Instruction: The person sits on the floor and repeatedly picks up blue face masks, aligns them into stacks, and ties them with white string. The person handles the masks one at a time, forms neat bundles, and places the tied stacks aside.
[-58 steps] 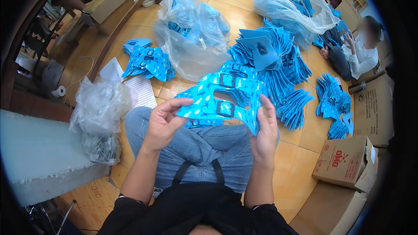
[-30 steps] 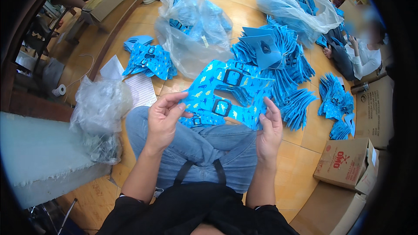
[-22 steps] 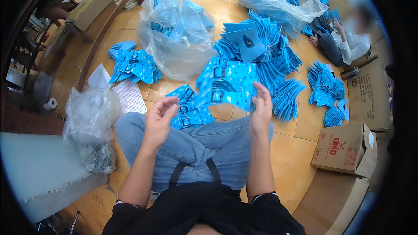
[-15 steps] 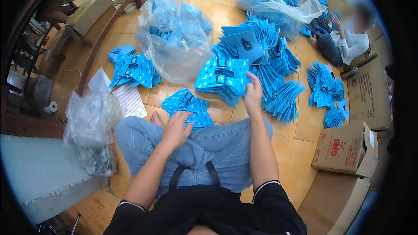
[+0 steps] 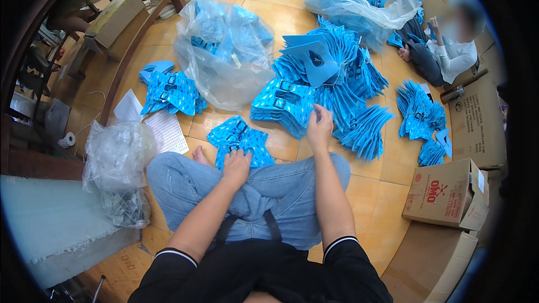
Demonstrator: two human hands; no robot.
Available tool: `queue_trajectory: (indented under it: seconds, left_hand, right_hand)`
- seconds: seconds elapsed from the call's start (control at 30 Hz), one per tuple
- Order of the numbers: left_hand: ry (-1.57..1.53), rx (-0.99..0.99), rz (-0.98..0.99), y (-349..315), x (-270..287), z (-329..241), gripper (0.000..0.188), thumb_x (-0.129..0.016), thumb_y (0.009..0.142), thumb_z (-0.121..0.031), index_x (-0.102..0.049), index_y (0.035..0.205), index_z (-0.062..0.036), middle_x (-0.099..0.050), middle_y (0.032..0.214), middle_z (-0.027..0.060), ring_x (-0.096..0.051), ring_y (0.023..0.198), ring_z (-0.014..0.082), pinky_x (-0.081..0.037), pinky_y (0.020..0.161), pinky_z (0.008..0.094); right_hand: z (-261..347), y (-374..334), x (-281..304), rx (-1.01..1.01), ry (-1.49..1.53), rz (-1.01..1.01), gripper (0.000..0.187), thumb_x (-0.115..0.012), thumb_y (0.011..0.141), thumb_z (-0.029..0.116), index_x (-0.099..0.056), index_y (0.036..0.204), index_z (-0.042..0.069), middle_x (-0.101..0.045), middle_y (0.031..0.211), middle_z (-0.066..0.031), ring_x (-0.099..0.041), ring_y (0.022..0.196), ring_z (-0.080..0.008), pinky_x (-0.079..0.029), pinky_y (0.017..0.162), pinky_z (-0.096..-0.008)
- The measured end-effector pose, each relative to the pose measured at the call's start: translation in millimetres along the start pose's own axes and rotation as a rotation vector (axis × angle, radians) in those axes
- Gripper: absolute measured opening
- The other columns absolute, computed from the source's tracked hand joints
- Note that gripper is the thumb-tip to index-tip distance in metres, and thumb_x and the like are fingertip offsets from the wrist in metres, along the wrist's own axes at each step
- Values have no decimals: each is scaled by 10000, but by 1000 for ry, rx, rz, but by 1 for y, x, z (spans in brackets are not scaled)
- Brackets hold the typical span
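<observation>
My left hand [image 5: 236,166] lies on a small pile of blue, pale-spotted flat pieces [image 5: 251,139] just beyond my crossed legs, its fingers spread over the near edge. The pieces carry dark, buckle-like shapes; whether these are printed or attached I cannot tell. To its right, a thicker, neatly squared stack of similar blue pieces [image 5: 282,102] rests on the floor. My right hand [image 5: 320,128] is at that stack's right edge, fingers bent, with a gap between thumb and forefinger and nothing visibly gripped. Behind this stack rises a big heap of bundled blue pieces [image 5: 351,81].
Clear plastic bags of blue pieces [image 5: 224,73] [image 5: 331,0] stand farther back. More blue stacks [image 5: 171,91] [image 5: 418,113] lie left and right, beside printed sheets [image 5: 167,129]. Cartons [image 5: 443,193] line the right side. Crumpled plastic [image 5: 119,160] sits left. Another person [image 5: 455,56] sits at far right.
My left hand has moved forward and right, from above my knee onto the small pile. My right hand has come slightly down and left; the squared stack's top piece no longer juts out rightward.
</observation>
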State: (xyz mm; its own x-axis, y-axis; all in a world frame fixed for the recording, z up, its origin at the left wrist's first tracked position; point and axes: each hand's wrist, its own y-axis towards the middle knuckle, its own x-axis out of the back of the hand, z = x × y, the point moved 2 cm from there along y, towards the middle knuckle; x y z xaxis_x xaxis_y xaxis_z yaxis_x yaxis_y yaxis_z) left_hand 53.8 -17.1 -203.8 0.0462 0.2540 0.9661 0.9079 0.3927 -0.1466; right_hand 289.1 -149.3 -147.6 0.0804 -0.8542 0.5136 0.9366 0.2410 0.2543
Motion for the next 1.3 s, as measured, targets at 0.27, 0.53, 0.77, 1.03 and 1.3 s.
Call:
queue_trajectory:
  seconds: [0.27, 0.53, 0.77, 1.03, 1.3]
  left_hand:
    - [-152, 32, -152, -3, 43, -9, 289, -633, 744, -74, -665, 1029, -102, -600, 1016, 107, -562, 998, 302, -433, 847, 431]
    - [-323, -226, -485, -40, 136, -24, 437, -712, 749, -130, -641, 1180, -122, -571, 1143, 96, -528, 1089, 290, -411, 926, 404]
    - [-1287, 252, -454, -40, 150, 14, 466, -615, 945, -290, -503, 1312, -25, -593, 1172, 114, -544, 1093, 190, -397, 980, 318]
    - [-1541, 58, -290, -51, 162, 10, 264, -625, 950, -245, -581, 1127, -55, -670, 982, -3, -580, 911, 70, -401, 852, 239]
    - [-1333, 8, -470, -57, 177, 11, 156, -670, 901, -231, -660, 993, -106, -684, 873, -13, -596, 837, 109, -331, 862, 293]
  right_hand:
    - [22, -21, -1, 55, 180, 321, 270, -632, 906, 174, -643, 1114, 2, -683, 962, -144, -664, 817, -214, -524, 739, -319]
    - [65, -100, 8, -339, 873, 736, 341, -603, 963, 196, -561, 1225, -17, -645, 1108, -43, -594, 973, -95, -484, 867, -265]
    - [93, -110, 57, -479, 1078, 610, 326, -575, 962, 123, -527, 1255, -13, -629, 1190, -74, -601, 1063, -132, -483, 928, -306]
    - [122, -101, 72, -202, 801, 582, 260, -613, 938, 88, -563, 1177, 0, -637, 1120, -62, -585, 1000, -111, -455, 884, -272]
    - [136, -101, 76, -23, 566, 442, 223, -648, 925, 88, -581, 1121, 5, -644, 1063, -73, -574, 991, -128, -449, 850, -275]
